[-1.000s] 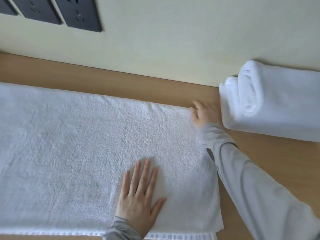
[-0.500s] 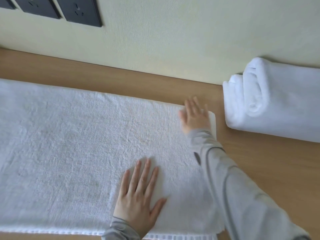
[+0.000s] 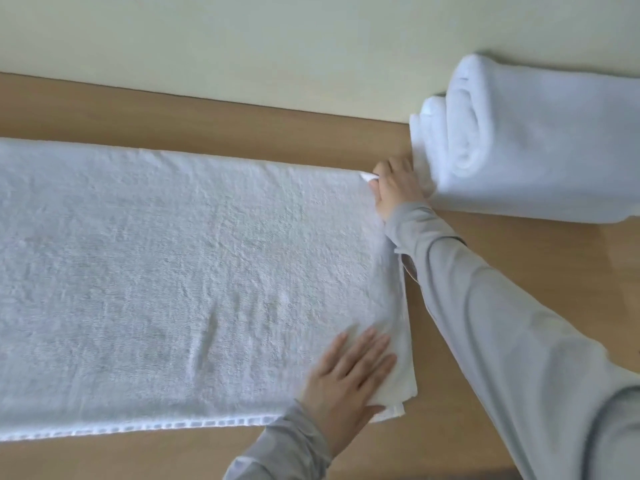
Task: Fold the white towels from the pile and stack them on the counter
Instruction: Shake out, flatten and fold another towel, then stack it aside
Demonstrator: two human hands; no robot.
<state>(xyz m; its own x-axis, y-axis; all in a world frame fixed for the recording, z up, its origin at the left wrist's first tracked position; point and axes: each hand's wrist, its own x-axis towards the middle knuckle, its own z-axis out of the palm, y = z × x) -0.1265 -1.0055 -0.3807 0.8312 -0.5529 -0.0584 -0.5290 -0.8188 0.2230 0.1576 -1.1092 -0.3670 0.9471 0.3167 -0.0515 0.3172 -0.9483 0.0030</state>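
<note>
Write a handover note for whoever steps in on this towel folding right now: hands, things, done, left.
Left hand: flat, pressing the near right corner of the towel.
Right hand: pinching its far right corner.
Folded towels lie at the right by the wall, on the counter.
Done: towel spread out flat.
Left: fold it, stack it with the others.

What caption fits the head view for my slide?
Flat left hand presses the spread white towel; right hand pinches its far corner beside folded towels.
</note>
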